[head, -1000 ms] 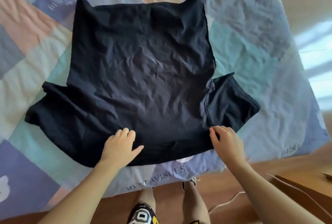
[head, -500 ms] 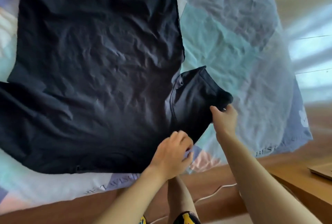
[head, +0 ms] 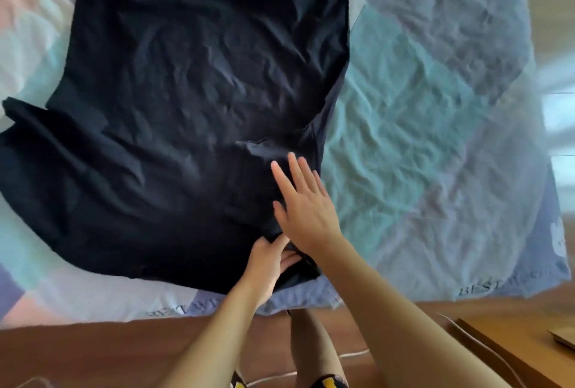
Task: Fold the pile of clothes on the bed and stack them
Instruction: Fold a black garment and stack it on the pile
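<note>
Black shirt (head: 174, 101) spread flat on the bed (head: 435, 107), right sleeve now folded inward since a moment ago, right hand (head: 306, 207) flat, released, pressing it, left hand (head: 269, 258) grasping the near hem.

Black shirt (head: 186, 107) on quilted bed (head: 435, 107)

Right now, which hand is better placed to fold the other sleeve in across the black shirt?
Probably the left. The unfolded sleeve lies on the black shirt's left side; the left hand sits nearer it, while the right hand lies flat on the folded right side.
</note>
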